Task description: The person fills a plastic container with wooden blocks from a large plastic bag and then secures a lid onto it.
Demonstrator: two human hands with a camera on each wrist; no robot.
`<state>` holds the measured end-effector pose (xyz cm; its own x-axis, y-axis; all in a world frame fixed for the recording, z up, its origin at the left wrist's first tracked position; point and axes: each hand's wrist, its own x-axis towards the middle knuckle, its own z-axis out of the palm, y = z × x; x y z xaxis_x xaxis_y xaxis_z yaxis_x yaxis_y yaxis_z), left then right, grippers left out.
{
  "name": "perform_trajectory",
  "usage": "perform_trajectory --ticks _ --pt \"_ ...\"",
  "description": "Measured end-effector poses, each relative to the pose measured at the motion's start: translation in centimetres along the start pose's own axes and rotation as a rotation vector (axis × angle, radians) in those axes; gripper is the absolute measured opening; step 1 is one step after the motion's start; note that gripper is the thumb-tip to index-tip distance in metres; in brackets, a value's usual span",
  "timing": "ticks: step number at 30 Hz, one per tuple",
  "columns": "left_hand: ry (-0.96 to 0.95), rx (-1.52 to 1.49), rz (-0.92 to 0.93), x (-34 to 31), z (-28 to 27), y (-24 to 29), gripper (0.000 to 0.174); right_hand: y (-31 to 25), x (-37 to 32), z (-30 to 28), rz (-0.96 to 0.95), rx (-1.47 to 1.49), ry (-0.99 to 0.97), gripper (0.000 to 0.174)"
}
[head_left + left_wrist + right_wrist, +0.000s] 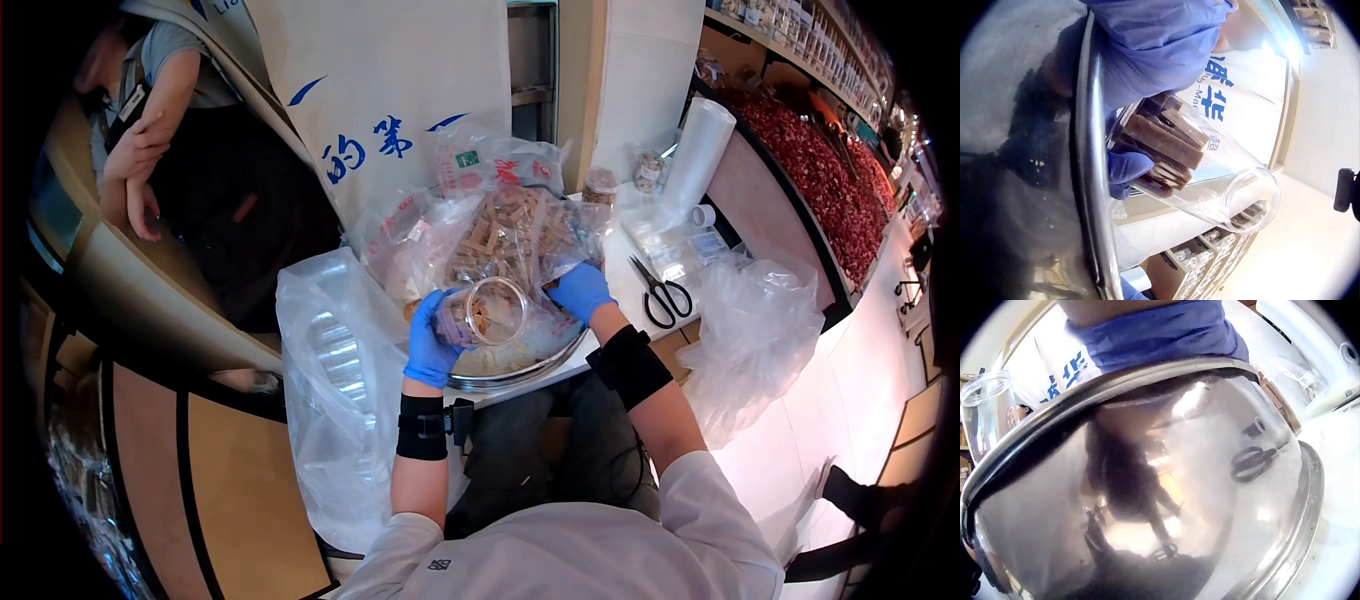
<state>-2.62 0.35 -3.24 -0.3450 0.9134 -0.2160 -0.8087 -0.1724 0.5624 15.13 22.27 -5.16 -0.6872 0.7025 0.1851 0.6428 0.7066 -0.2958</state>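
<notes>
Tilting above the metal bowl [530,374], the clear jar [486,318] sits grasped in the left hand's grip [430,342], held low, probably to leave its mouth free. Brown bars [1163,140] lie inside it. The right hand's grip [582,292] is beside the plastic bag [562,228] of more bars [490,238]; its far end is hidden, so whether it grasps anything I cannot tell. Scissors [655,284] lie on the worktop [622,285], near the right hand, perhaps for easy reach.
</notes>
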Motion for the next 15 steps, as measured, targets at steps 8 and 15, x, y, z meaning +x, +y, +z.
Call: perform_trajectory --ticks 8,15 --pt "0.012 0.02 0.018 0.0 0.3 -0.3 0.034 2.3 2.3 1.7 -0.266 -0.017 -0.088 0.034" --pt "0.006 0.048 0.029 -0.3 0.3 -0.1 0.034 0.5 -0.2 0.2 -0.036 -0.011 -0.004 0.03"
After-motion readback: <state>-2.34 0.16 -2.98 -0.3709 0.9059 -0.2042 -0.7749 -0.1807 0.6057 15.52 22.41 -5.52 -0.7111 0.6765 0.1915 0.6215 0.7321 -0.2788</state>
